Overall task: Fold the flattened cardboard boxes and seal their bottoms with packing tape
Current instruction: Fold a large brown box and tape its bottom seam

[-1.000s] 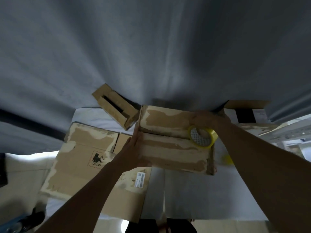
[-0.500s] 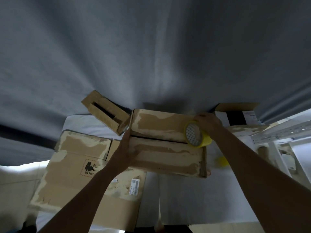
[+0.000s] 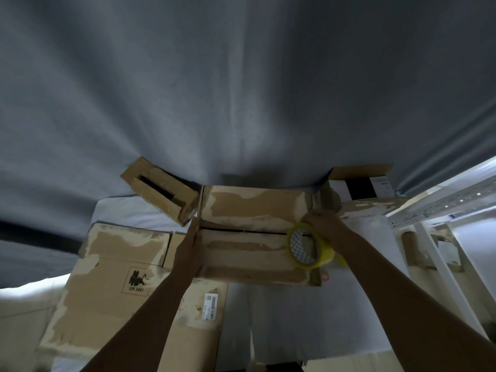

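Left hand (image 3: 189, 247) is flat against the left end of the folded cardboard box (image 3: 249, 210), fingers straight, steadying it on the white worktop (image 3: 281, 318). Right hand (image 3: 326, 226) grips the yellow tape roll (image 3: 308, 247), held at the right end of the seam between the two closed bottom flaps; whether tape is on the seam is hard to tell in this dim light. A flattened box (image 3: 112, 277) lies just left, under the left forearm.
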